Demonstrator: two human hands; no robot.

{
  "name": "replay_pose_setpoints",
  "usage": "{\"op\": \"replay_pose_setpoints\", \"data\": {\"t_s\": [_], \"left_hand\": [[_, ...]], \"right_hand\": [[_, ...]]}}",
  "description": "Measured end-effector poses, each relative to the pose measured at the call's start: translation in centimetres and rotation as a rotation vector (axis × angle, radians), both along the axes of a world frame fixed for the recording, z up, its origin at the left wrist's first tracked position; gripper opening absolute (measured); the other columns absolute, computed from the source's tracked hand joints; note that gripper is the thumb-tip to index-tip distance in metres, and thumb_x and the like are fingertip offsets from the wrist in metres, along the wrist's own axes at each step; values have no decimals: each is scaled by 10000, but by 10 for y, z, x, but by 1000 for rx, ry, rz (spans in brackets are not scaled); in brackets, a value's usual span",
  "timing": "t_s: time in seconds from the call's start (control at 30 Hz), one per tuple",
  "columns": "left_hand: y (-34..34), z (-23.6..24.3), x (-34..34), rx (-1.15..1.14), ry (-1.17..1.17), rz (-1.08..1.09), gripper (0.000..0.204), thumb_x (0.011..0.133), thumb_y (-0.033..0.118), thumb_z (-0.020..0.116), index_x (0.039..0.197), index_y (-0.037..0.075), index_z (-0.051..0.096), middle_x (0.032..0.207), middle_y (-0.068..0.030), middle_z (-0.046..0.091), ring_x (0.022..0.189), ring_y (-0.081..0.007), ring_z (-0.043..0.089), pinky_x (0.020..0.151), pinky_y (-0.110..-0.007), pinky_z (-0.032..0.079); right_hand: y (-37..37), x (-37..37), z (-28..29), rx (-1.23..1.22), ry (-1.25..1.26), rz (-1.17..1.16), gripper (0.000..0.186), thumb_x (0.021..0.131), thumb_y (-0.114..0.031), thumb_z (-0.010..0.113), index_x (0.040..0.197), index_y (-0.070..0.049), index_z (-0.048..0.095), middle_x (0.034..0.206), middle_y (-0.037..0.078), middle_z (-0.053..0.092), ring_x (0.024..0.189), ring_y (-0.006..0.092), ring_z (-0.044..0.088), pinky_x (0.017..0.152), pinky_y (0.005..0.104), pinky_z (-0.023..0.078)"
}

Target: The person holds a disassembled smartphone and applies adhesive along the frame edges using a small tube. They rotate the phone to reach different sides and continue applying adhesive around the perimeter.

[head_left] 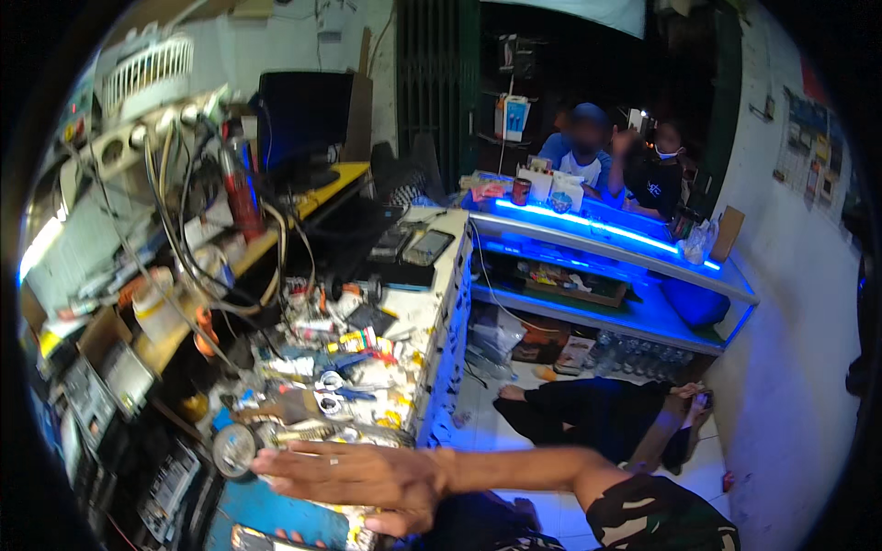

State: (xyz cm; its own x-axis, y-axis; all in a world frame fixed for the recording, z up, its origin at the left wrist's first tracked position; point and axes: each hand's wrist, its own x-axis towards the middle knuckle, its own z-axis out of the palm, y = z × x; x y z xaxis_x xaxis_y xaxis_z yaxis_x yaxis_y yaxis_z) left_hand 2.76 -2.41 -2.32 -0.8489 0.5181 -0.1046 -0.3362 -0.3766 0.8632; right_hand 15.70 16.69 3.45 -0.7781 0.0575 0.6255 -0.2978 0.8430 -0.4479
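My right hand reaches in from the right over the bench. Its fingers are stretched out flat, and it holds nothing. Its fingertips are beside a round grey spool-like disc. Below it lies a blue work mat. At the bottom edge is a phone-like device, partly cut off by the frame. Fingertips of my left hand show along its far edge, seeming to grip it; the rest of that hand is out of view. White-handled scissors and a brush lie beyond my right hand.
Tools and tubes clutter the white bench. Phones lie at its far end. Cables hang at left, near a monitor. Two people are behind the blue-lit glass counter; another person lies on the floor.
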Motion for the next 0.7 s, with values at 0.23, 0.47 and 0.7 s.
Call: {"op": "replay_pose_setpoints", "data": {"t_s": [0.23,0.47,0.7], "left_hand": [[-11,-36,-18,66,104,-10,457,973,269,522,1310,-25,430,1251,-192,517,1097,-302,532,942,-429,457],[-10,-31,-13,-123,387,105,441,987,234,500,1297,-75,439,1195,-210,556,1020,-279,563,890,-391,479],[3,-16,-10,-151,486,54,474,964,227,528,1315,-75,425,1184,-203,567,987,-266,582,863,-367,491]], "right_hand": [[-107,-8,-55,-156,-6,-376,961,747,-593,684,1435,-21,336,1407,226,422,1212,363,489,994,451,409],[-116,-28,-70,-152,117,-396,958,744,-546,709,1438,-5,329,1394,237,432,1233,380,482,1021,434,414],[-111,-20,-44,-470,86,-300,814,743,-359,747,1405,-46,394,1219,229,558,1097,384,567,932,428,472]]}}
